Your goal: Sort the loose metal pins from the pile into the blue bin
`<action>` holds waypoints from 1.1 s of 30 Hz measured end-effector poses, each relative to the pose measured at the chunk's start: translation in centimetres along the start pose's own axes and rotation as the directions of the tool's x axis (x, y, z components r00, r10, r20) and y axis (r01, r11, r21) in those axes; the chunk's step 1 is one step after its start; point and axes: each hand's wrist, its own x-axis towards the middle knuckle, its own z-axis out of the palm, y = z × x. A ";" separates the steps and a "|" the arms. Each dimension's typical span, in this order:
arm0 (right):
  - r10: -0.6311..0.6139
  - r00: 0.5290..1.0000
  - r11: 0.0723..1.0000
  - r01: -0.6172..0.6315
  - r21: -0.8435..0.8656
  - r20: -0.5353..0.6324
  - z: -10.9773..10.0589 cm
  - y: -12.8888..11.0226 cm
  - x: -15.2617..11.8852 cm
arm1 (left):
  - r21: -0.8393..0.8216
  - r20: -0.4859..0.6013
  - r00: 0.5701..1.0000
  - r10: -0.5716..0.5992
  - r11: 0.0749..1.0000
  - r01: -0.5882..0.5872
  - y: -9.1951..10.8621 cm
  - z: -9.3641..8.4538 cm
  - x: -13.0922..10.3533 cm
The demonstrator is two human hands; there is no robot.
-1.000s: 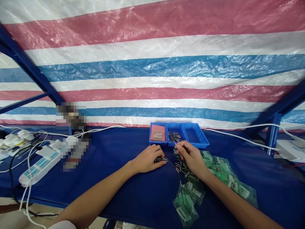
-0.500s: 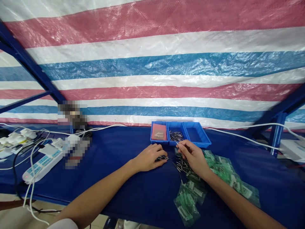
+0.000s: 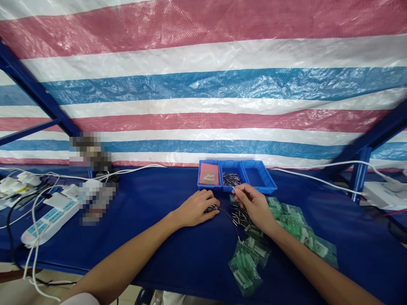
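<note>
My left hand (image 3: 199, 208) rests on the blue table with its fingers curled around a bunch of thin dark metal rods (image 3: 211, 208). At the front edge of the middle blue bin, my right hand (image 3: 254, 207) is closed in a pinch between thumb and forefinger. A thin shiny rod tip shows at those fingertips, though most of it is hidden. Beneath and left of the right hand lies a loose pile of similar dark rods (image 3: 239, 216). More rods (image 3: 231, 179) fill part of the middle bin (image 3: 224, 163).
Green-tinted plastic packets (image 3: 246, 271) lie in front of and right of the pile. The left bin (image 3: 199, 178) holds a pink block; the right bin (image 3: 262, 178) stands beside the middle one. A power strip (image 3: 52, 222) with cables sits at left. Striped sheeting hangs behind.
The view has shifted slightly, so the scene sits a little further left in the picture. Both hands keep nearly the same pose and place relative to the bins.
</note>
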 end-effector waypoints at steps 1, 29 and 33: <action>0.000 1.000 1.000 0.000 0.002 -0.002 0.0 -0.1 0.0 | -0.002 -0.003 1.000 -0.001 1.000 0.001 0.0 0.0 0.0; 0.002 1.000 1.000 -0.002 0.022 -0.005 0.0 -0.2 0.1 | -0.062 -0.013 0.999 -0.036 0.997 0.035 -0.2 0.2 0.0; 0.019 1.000 0.999 -0.020 0.044 0.015 -0.1 -0.2 0.0 | -0.080 -0.026 0.998 -0.049 0.996 0.047 -0.3 0.4 0.0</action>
